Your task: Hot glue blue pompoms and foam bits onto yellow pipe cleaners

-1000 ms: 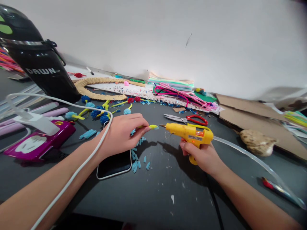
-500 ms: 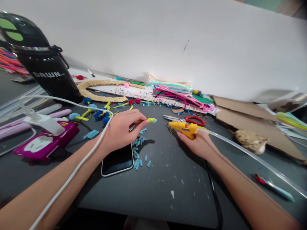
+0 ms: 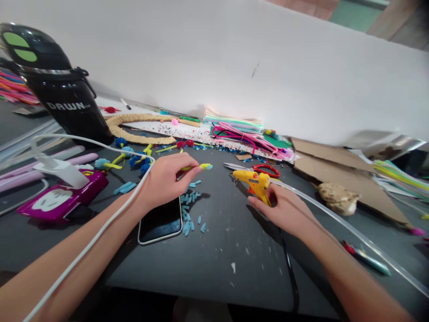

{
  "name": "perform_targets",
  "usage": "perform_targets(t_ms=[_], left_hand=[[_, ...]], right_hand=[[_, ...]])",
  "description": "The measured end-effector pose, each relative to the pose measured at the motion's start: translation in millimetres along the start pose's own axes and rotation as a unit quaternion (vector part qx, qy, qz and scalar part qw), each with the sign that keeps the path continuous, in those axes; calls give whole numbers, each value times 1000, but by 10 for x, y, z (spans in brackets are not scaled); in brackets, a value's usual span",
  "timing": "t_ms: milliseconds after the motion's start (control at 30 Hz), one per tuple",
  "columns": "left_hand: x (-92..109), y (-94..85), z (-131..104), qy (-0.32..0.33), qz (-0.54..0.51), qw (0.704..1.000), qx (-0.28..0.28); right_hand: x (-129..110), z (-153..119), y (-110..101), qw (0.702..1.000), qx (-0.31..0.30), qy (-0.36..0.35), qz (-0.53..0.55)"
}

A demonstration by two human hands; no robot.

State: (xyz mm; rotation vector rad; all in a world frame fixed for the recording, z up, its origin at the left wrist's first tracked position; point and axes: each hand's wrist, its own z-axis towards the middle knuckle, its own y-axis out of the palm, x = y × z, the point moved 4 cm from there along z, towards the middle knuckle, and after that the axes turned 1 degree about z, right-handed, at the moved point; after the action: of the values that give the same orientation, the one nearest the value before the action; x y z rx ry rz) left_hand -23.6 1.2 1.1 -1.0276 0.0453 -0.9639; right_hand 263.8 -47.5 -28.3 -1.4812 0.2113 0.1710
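Observation:
My left hand pinches a short yellow fuzzy stem with a light blue tip, which points right. That hand is above a phone lying on the table. Small light blue pieces are scattered beside the phone. On the right, my right hand is loosely around the handle of a yellow hot glue gun, thumb stretched along the near side. The gun's nozzle points left, and a long clear glue stick sticks out of its back. Red-handled scissors lie just behind the gun.
A black bottle and a magenta device with a white plug stand at left. Blue and yellow fuzzy flowers lie near a tan ring. Cardboard, a crumpled brown lump and a cutter are at right.
My right hand has slid back on the glue gun, its grip looser, so more of the handle and the trigger shows. My left hand still pinches the yellow stem. The view has shifted slightly.

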Motion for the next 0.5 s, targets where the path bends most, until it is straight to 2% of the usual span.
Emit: perform_targets(t_ms=[133,200,233,300,367,400,500], left_hand=[[6,3,5,0,4,1000,0],[6,8,9,-1,3,1000,2],[4,12,11,-3,2,1000,1],[-1,22,14,-8,0,1000,-1],[-4,30,15,-11,-3,1000,-3],[-3,33,14,-11,-5,1000,-3],[3,34,13,-9,-13,1000,-4]], right_hand=[[203,-68,-40,999,20,33,28],[244,-112,-69,998,20,12,57],[231,-143,-73,997,-3,-6,79],[114,-232,-56,983,-96,-54,144],[-108,-360,-20,944,-231,-102,215],[-234,-415,-21,926,-268,-117,239],[-606,-482,-43,912,-270,-154,268]])
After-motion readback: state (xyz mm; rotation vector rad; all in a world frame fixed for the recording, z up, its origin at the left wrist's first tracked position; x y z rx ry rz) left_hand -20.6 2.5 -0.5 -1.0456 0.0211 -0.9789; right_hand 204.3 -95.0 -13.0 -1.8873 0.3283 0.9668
